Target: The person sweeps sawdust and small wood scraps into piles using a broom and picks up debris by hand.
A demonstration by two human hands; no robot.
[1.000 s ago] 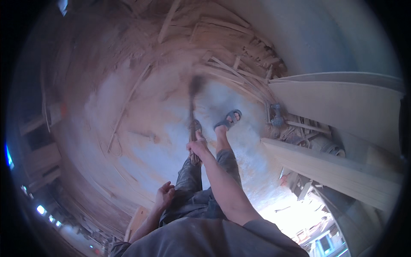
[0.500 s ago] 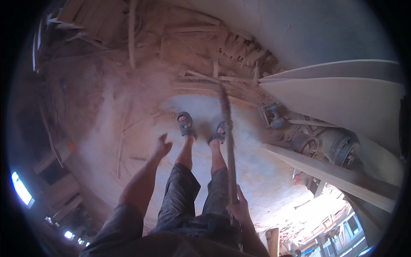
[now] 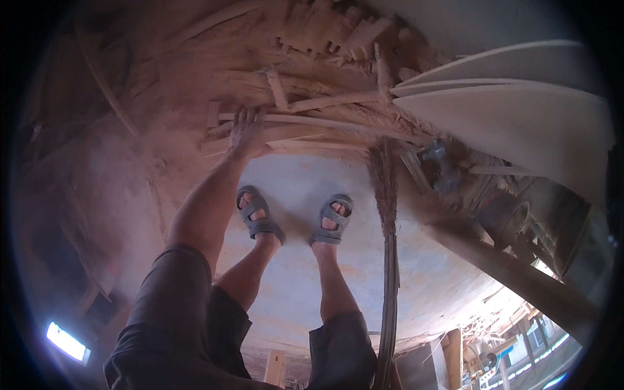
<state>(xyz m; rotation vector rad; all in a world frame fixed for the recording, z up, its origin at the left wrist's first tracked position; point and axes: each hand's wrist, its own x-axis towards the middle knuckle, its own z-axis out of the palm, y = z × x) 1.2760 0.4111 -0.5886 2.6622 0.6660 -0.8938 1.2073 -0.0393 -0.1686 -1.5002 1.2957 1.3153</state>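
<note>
My left hand (image 3: 247, 133) reaches far forward and down, its fingers spread over the left end of a long thin wooden strip (image 3: 325, 122). Whether it grips the strip I cannot make out. More pale strips lie just under and beside the hand. To the right of my feet a broom (image 3: 385, 188) stands tilted, its brown bristly head away from me and its long handle (image 3: 389, 292) running down to the lower edge. My right hand is out of sight, so what it holds is hidden.
Offcuts and sawdust (image 3: 312, 65) heap up ahead. Curved pale panels (image 3: 507, 117) lean at the right, above a dusty machine (image 3: 445, 166) and a thick beam (image 3: 500, 260). My sandalled feet (image 3: 260, 214) stand on a pale, dusty floor (image 3: 296, 286).
My left hand has moved forward from beside my leg to the wooden strips. I have bent closer to the floor. The broom sits farther right, and my right hand has left the view.
</note>
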